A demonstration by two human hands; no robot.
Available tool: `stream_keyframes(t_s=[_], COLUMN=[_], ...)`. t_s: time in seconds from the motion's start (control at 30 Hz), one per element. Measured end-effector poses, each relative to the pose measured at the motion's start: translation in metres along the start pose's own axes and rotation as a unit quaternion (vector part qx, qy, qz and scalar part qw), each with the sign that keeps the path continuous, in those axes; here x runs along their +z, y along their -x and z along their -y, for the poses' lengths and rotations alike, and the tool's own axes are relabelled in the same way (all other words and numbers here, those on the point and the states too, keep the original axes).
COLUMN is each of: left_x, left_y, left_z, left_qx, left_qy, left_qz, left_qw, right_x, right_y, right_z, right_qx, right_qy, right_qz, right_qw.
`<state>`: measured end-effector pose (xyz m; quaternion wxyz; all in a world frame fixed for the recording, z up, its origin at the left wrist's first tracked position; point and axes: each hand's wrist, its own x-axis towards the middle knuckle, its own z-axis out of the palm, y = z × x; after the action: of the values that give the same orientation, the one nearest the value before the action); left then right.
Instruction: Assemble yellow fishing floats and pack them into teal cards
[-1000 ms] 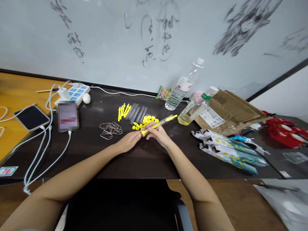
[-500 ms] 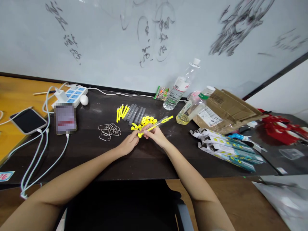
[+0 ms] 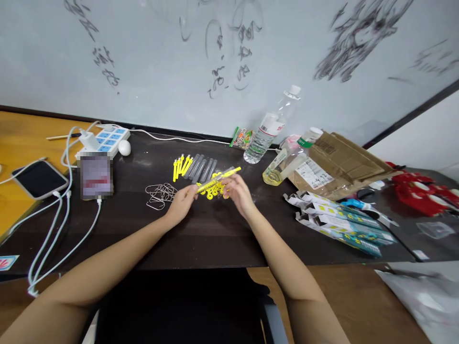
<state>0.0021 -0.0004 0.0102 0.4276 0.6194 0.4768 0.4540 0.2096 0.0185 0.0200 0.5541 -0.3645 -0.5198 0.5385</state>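
Observation:
A clear plastic tube with yellow parts (image 3: 218,178) slants above the table, its left end pinched between the fingers of my left hand (image 3: 182,203). My right hand (image 3: 241,195) is beside the tube's right part, fingers loosely curled and apart, over the yellow ring-shaped caps (image 3: 211,194). Some of those caps are hidden behind the hand and tube. Behind them lie several empty clear tubes (image 3: 201,168) in a row. Left of these are several yellow rods (image 3: 182,167). A loose heap of bent metal hooks (image 3: 160,195) lies just left of my left hand.
At right stand two bottles, one of water (image 3: 263,138) and one with yellow liquid (image 3: 287,160). Flattened cardboard (image 3: 340,160), several printed boxes (image 3: 340,224) and blue-handled scissors (image 3: 369,209) lie beyond. At left are a power strip (image 3: 109,141), two phones, one dark (image 3: 40,179), and white cables (image 3: 59,239).
The tube has shifted left with my left hand. My right hand, earlier gripping the tube, has loosened, and its fingers have come apart. The camera view has shifted slightly.

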Motion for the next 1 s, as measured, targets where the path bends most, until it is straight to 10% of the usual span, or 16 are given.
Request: stream_keyframes(t_s=[0.17, 0.33, 0.53, 0.73, 0.9, 1.0], left_x=[-0.011, -0.01, -0.008, -0.009, -0.011, -0.011], left_y=[-0.014, -0.016, -0.015, -0.018, -0.019, -0.019], left_z=[0.007, 0.011, 0.012, 0.011, 0.007, 0.004], left_qx=[-0.049, -0.065, -0.067, -0.083, -0.111, -0.138], left_qy=[0.05, 0.051, 0.027, 0.045, 0.087, 0.127], left_qz=[-0.085, -0.073, -0.052, -0.049, -0.053, -0.044], left_qw=[0.994, 0.994, 0.996, 0.994, 0.989, 0.981], right_x=[-0.038, -0.053, -0.053, -0.054, -0.038, -0.023], right_y=[-0.018, -0.021, -0.028, -0.033, -0.023, -0.012], right_z=[0.004, -0.01, -0.024, -0.019, 0.007, 0.021], right_qx=[-0.109, -0.133, -0.096, -0.105, -0.087, -0.081], right_qy=[0.23, 0.495, 0.55, 0.451, 0.101, -0.027], right_qz=[-0.187, -0.134, -0.115, -0.143, -0.167, -0.117], right_qw=[0.949, 0.848, 0.821, 0.875, 0.977, 0.989])
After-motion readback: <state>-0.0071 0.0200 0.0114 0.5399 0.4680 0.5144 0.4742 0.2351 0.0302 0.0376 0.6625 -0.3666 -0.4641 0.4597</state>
